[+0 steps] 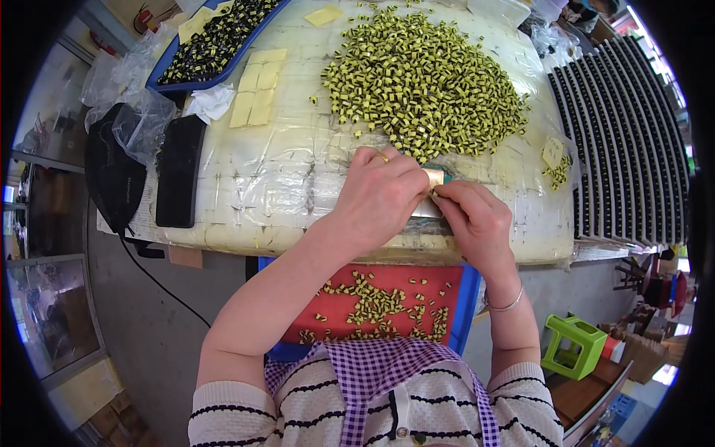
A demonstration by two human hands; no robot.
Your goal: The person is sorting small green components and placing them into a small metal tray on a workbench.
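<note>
Plastic-wrapped pale worktable (298, 179), edge near the body. Directly on it: large heap of small yellow-and-black components (424, 78) toward the far middle; sheet of pale yellow squares (257, 86) to the heap's left; black phone-like slab (179, 171) at the left edge; blue tray (216, 37) of dark parts at the far left corner; white crumpled tissue (210, 102) beside it; small cluster of components (557, 173) at the right, near ridged black trays (625, 141).

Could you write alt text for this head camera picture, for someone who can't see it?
Two hands, left hand and right hand, pinch a small tan piece on a plastic-wrapped table, beside a heap of yellow-and-black parts.
</note>
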